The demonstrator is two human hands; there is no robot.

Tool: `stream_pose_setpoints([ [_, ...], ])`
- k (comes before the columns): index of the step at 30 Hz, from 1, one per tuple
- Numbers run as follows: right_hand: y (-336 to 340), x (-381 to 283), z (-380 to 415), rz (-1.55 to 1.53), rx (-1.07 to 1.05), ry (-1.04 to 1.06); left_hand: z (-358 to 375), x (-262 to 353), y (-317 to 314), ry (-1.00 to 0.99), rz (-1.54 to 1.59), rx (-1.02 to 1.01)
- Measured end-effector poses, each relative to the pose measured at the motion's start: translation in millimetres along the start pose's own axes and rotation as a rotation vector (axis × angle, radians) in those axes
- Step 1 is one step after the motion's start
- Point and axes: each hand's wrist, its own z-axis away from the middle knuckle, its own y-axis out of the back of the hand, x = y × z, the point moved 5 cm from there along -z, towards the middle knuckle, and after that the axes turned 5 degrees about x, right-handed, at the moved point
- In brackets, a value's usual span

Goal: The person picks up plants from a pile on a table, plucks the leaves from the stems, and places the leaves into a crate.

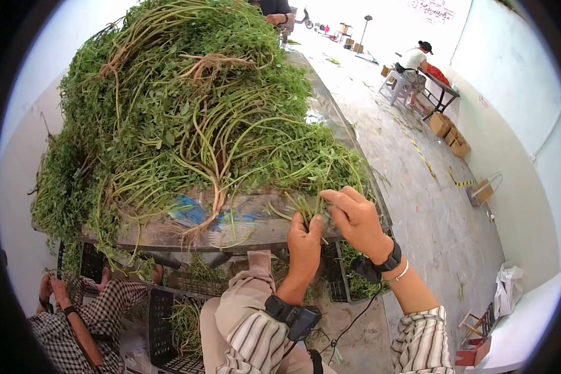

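Observation:
My left hand (pixel 305 249) is closed around the lower ends of a small bunch of green stems (pixel 298 206) at the front right edge of the table. Just to its right, my right hand (pixel 360 224) has its thumb and forefinger pinched at a leafy stem beside that bunch. Behind both hands rises a large heap of leafy green plants (pixel 162 106) with long stems. Pale roots of one uprooted plant (pixel 218 193) point toward me on the wooden tabletop (pixel 268 232).
Black plastic crates (pixel 161 324) with greens stand below the table. At lower left sits a person in checked clothes (pixel 84 318); another person's arm shows beyond the heap. Far right, a person (pixel 411 62) sits at a table with red items (pixel 438 76). Cardboard boxes (pixel 449 134) line the wall.

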Motion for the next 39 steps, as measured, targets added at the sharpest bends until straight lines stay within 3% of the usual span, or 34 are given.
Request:
stream_pose_setpoints([
  [1, -0.7, 3.3, -1.5, 0.001, 0.003, -0.003, 0.3, -0.5, -0.3, 0.012, 0.019, -0.012],
  [3, -6.0, 2.7, -3.2, 0.165, -0.004, 0.186, 0.5, 0.2, -1.2, 0.021, 0.037, -0.025],
  [7, -7.9, 4.9, -5.2, 0.217, -0.025, 0.254, 0.1, -0.5, -0.7, 0.048, 0.119, -0.022],
  [9, -8.5, 0.5, -6.2, 0.24, -0.009, 0.41, 0.6, -1.1, -1.1, 0.044, 0.123, -0.031],
  [13, -6.8, -7.1, -11.7, 0.308, -0.056, 0.431, 0.1, -0.7, -1.2, 0.006, 0.107, -0.049],
  [19, -6.4, 6.4, -17.2, 0.062, 0.131, 0.178, 0.7, 3.0, -6.0, -0.04, 0.09, -0.06],
  [21, -2.3, 43.5, -19.7, -0.538, 0.218, -0.464, 2.3, 1.9, -4.6, -0.057, 0.109, -0.054],
  [25, 14.5, 54.7, -32.6, -0.509, 0.103, -0.623, 6.1, 9.0, -3.4, -0.02, 0.078, -0.076],
  [27, 20.8, 28.9, -46.1, -0.094, 0.022, -0.292, 7.2, 7.2, -4.5, 0.014, 0.073, -0.091],
  [28, 13.7, 31.0, -49.0, -0.069, 0.123, -0.04, 7.7, 6.1, -5.2, -0.012, 0.054, -0.109],
  [34, 7.4, 34.2, -61.3, 0.067, -0.056, 0.11, 7.2, 8.3, -3.4, -0.015, 0.072, -0.111],
  [39, 12.7, 24.5, -61.3, 0.119, -0.076, 0.135, 7.3, 9.0, -3.2, 0.009, 0.101, -0.095],
])
